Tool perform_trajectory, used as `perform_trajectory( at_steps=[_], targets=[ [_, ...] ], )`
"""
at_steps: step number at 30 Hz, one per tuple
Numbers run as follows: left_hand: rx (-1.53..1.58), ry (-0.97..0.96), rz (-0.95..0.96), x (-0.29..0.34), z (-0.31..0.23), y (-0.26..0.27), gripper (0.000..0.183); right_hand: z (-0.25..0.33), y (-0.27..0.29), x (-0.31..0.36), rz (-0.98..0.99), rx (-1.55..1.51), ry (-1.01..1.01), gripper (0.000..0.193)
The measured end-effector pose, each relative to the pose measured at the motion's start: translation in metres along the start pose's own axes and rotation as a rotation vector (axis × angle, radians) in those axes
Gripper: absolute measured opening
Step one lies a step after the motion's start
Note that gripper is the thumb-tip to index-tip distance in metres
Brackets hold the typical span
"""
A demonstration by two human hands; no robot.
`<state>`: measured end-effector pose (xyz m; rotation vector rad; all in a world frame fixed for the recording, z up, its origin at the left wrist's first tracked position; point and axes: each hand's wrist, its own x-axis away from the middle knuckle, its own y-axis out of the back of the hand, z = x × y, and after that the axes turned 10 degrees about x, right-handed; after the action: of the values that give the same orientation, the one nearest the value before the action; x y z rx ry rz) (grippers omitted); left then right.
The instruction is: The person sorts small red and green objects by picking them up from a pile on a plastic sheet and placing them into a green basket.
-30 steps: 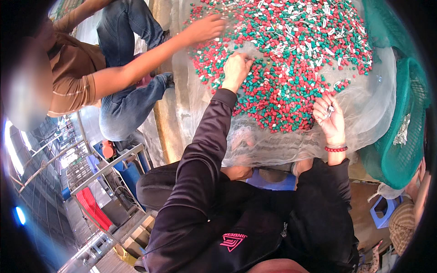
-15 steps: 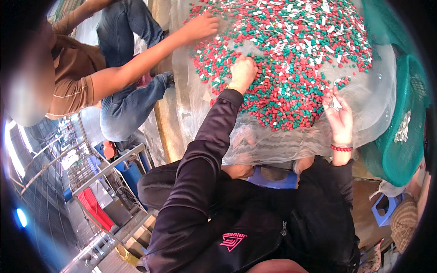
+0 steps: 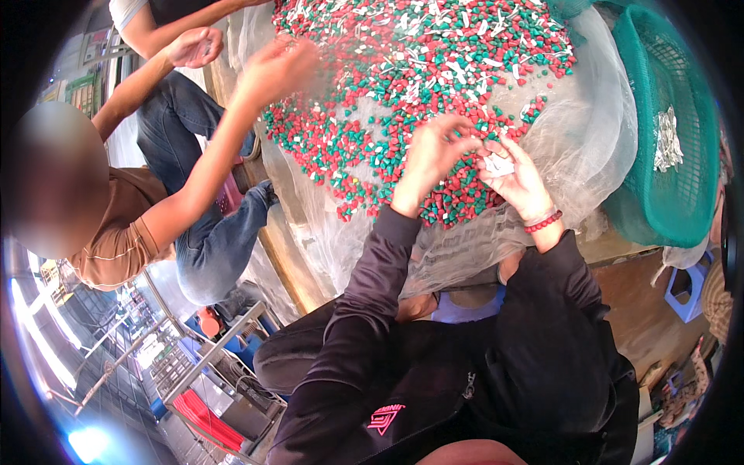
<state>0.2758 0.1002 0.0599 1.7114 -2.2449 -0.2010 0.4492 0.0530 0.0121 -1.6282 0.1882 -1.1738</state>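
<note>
A wide spread of small red, green and white pieces (image 3: pixel 372 147), mixed with slender white strips, lies on a translucent sheet (image 3: pixel 577 147) in front of me. My left hand (image 3: pixel 435 159) is over the near part of the spread, its fingers curled toward the thumb beside my right hand; whatever is in the pinch is too small to make out. My right hand (image 3: pixel 527 186) is turned palm up with its fingers bent round a small bunch of white strips (image 3: pixel 498 164). The two hands' fingertips nearly meet.
A green mesh basket (image 3: pixel 632 85) with white strips (image 3: pixel 667 141) in it stands at the right. On the left a seated co-worker reaches in with a blurred hand (image 3: pixel 283 70); the other hand (image 3: pixel 194 48) is raised. A blue plastic stool (image 3: pixel 686 291) stands at the lower right.
My left hand has left the pieces and come across to my right hand, which still holds the white strips. The co-worker's near hand has lifted, and the whole view has shifted.
</note>
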Motion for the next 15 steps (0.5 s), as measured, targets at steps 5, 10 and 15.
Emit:
perform_trajectory(
  at_steps=[5,10,15],
  targets=[
    [-0.491,0.085,0.063,-0.035,0.066,0.023,0.017,0.020,-0.006,0.012,0.154,-0.026,0.024,0.041],
    [-0.713,-0.076,0.005,-0.030,0.106,0.020,0.027,0.023,0.006,0.015,0.080,-0.047,0.068,0.039],
    [-0.842,-0.118,0.080,-0.023,0.104,0.015,0.041,0.023,0.012,0.017,0.074,-0.058,0.095,0.035]
  ],
)
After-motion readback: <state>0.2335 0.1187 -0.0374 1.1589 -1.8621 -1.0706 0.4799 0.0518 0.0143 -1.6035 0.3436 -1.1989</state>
